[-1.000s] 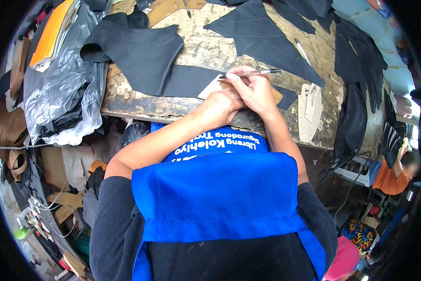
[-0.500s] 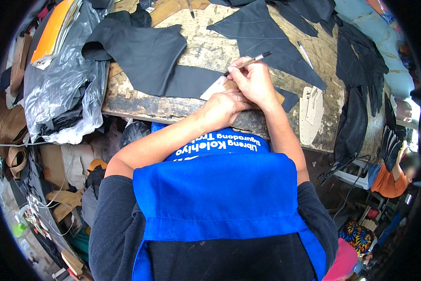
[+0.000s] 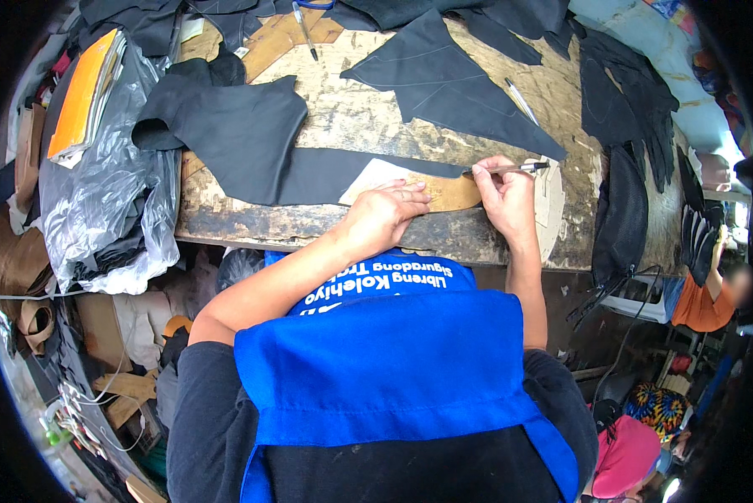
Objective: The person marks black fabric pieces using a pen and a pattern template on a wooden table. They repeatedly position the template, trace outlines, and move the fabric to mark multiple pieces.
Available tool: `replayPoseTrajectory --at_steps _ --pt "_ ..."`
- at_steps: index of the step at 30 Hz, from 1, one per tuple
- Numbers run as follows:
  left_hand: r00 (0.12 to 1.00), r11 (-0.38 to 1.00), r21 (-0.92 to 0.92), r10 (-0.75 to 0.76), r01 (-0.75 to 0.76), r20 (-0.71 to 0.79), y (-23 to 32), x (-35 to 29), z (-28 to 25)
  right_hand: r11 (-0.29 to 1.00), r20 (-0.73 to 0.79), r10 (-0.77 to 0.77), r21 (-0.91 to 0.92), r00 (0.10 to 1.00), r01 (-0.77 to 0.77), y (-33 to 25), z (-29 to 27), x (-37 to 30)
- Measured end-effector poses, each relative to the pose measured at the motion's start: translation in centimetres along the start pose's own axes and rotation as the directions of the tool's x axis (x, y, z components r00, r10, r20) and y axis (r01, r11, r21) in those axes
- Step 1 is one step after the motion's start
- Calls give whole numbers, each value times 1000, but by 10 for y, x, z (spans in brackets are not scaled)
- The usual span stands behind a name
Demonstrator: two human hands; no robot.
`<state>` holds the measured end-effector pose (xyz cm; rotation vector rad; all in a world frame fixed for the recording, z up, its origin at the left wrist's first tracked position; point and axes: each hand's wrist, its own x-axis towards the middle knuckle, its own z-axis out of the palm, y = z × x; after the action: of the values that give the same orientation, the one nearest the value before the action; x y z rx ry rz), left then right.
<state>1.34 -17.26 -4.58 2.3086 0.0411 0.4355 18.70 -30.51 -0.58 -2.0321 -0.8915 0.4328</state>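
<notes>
My left hand (image 3: 385, 216) lies with its fingers flat on a tan and white pattern piece (image 3: 450, 192), pressing it onto a black leather strip (image 3: 316, 178) near the table's front edge. In my right hand (image 3: 508, 203) is a pen (image 3: 523, 168), pinched between thumb and fingers. Its tip is at the upper edge of the pattern's right end. To the left, a larger black leather piece (image 3: 234, 126) with a curled end overlaps the strip. Beyond my hands lies a black leather piece with pale drawn lines (image 3: 452, 80).
A second pen (image 3: 521, 99) and a third pen (image 3: 305, 32) lie on the worn wooden table (image 3: 251, 225). Cream pattern pieces (image 3: 551, 214) rest beside my right forearm. A plastic bag (image 3: 100, 197) bears an orange booklet (image 3: 85, 96). A person in orange (image 3: 702, 303) is at the right.
My right hand has moved right with the pen, away from my left hand, along the pattern's upper edge. More of the pattern now shows. The view has shifted slightly.
</notes>
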Motion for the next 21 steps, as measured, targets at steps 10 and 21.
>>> replayPoseTrajectory --at_steps 10,21 --pt "1000 1000 14 11 -11 -13 1 1 -1 985 -160 -165 -71 973 156 15 -8 -20" --pt "999 999 42 25 -24 -29 -1 0 1 874 -56 -408 -313 911 372 7 -1 -47"
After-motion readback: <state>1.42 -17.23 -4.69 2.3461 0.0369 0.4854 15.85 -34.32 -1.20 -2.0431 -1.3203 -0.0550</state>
